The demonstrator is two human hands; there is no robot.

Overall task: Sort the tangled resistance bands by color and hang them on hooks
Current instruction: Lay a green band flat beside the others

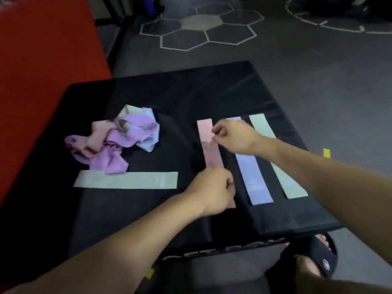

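Observation:
A pink band [209, 143] lies flat and straight on the black mat [191, 90]. My left hand [214, 189] covers its near end with curled fingers that seem to pinch it. My right hand [235, 136] pinches its right edge near the far end. To the right lie a pale blue band [252, 177] and a pale green band [284, 177], both flat and parallel. A tangled pile [118, 139] of purple, pink, pale blue and green bands sits at the left. Another pale green band [127, 180] lies flat crosswise in front of the pile.
A red padded block [42, 71] rises at the left of the mat. Dark floor with white hexagon markings [201, 28] stretches beyond. My sandalled foot [314, 257] shows under the mat's near right corner. No hooks are in view.

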